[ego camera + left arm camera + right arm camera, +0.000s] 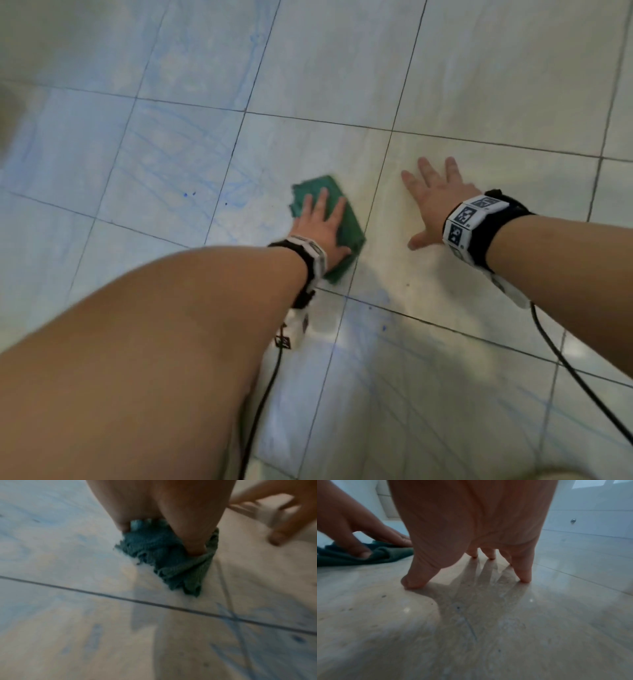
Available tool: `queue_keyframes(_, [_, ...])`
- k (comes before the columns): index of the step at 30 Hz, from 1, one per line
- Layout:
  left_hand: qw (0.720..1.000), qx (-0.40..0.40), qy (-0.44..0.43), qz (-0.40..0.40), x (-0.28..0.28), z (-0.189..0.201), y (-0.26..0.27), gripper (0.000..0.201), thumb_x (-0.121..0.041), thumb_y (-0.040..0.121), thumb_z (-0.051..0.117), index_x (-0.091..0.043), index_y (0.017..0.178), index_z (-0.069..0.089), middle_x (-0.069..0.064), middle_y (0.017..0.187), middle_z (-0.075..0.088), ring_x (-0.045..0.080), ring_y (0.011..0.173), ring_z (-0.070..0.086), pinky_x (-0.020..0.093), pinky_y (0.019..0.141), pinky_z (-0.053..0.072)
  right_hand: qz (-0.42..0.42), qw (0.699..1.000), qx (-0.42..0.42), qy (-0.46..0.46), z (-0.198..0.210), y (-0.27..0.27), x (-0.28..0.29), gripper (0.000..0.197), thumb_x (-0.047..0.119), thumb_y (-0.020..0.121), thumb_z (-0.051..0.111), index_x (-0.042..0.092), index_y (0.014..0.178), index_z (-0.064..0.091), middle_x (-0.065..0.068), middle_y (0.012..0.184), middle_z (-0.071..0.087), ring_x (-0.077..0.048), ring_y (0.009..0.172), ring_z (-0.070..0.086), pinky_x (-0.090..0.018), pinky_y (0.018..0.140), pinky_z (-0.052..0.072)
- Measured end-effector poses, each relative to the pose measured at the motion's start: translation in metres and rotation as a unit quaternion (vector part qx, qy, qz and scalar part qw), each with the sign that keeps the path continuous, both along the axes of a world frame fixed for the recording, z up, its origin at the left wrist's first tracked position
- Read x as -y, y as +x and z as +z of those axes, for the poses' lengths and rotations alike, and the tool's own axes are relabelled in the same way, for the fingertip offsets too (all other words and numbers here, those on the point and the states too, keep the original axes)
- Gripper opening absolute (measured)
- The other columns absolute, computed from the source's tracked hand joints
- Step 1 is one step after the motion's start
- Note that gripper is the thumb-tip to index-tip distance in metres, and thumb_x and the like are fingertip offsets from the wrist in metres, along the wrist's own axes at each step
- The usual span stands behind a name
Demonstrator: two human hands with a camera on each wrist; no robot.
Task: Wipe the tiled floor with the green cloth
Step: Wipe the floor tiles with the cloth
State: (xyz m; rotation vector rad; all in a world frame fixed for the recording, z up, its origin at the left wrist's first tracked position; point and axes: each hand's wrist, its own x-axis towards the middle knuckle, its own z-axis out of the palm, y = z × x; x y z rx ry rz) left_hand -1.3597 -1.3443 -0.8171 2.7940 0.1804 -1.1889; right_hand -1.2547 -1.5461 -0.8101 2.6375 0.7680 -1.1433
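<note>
A folded green cloth (346,226) lies on the pale tiled floor (479,85), just left of a grout line. My left hand (322,222) presses flat on it with straight fingers; in the left wrist view the cloth (164,555) bunches under the fingers (190,534). My right hand (435,202) rests flat on the bare tile to the right, fingers spread, holding nothing. The right wrist view shows its fingertips (524,574) and thumb touching the floor, with the cloth (385,554) and left hand (351,524) at the left.
Blue smears and streaks (164,147) cover the tiles left of the cloth, with small blue spots (383,328) nearer me. Black cables (582,380) trail from both wristbands across the floor. A tiled wall (590,513) rises beyond the right hand.
</note>
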Motion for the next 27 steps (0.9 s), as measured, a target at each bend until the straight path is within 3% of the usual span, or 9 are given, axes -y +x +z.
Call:
queue_keyframes(2, [0.999, -0.011, 0.019, 0.045, -0.017, 0.001, -0.008, 0.103, -0.053, 0.091, 0.060, -0.028, 0.155, -0.017, 0.006, 0.160, -0.029, 0.036, 0.149, -0.017, 0.056, 0.120, 0.006, 0.001, 1.000, 0.002, 0.019, -0.003, -0.005, -0.003, 0.131, 0.066, 0.071, 0.076, 0.029, 0.157, -0.016, 0.000, 0.163, -0.026, -0.042, 0.149, -0.017, -0.064, 0.116, 0.021])
queue_keyframes(6, [0.998, -0.009, 0.005, 0.055, -0.001, 0.000, -0.017, 0.104, -0.053, 0.091, 0.060, -0.026, 0.155, -0.017, 0.008, 0.160, -0.030, 0.037, 0.148, -0.021, 0.058, 0.120, 0.005, 0.018, 0.999, 0.002, 0.036, -0.008, -0.022, -0.019, 0.131, 0.070, 0.071, 0.074, 0.030, 0.156, -0.016, 0.000, 0.163, -0.026, -0.044, 0.148, -0.017, -0.065, 0.117, 0.018])
queue_keyframes(13, [0.997, -0.004, -0.035, -0.071, 0.046, -0.006, -0.015, 0.102, -0.055, 0.091, 0.058, -0.027, 0.155, -0.017, 0.008, 0.158, -0.033, 0.036, 0.145, -0.028, 0.060, 0.119, -0.001, -0.017, 1.000, -0.006, 0.024, -0.011, -0.034, -0.032, 0.133, 0.068, 0.069, 0.077, 0.031, 0.157, -0.015, 0.000, 0.163, -0.026, -0.047, 0.147, -0.018, -0.067, 0.114, 0.021])
queue_keyframes(22, [0.974, 0.026, -0.061, -0.216, 0.003, -0.020, 0.001, 0.107, -0.063, 0.086, 0.059, -0.029, 0.156, -0.014, 0.005, 0.159, -0.031, 0.033, 0.146, -0.027, 0.054, 0.119, -0.006, -0.071, 0.997, -0.015, -0.027, -0.002, -0.037, -0.053, 0.140, 0.063, 0.064, 0.083, 0.034, 0.155, -0.020, 0.002, 0.161, -0.029, -0.046, 0.147, -0.020, -0.067, 0.114, 0.023])
queue_keyframes(27, [0.974, 0.048, -0.067, -0.213, -0.083, -0.022, 0.014, 0.105, -0.066, 0.087, 0.055, -0.030, 0.155, -0.016, 0.005, 0.160, -0.030, 0.034, 0.147, -0.025, 0.053, 0.121, -0.003, -0.096, 0.995, -0.021, -0.025, 0.002, -0.043, -0.078, 0.143, 0.064, 0.063, 0.082, 0.033, 0.152, -0.025, 0.001, 0.160, -0.034, -0.045, 0.147, -0.021, -0.066, 0.115, 0.021])
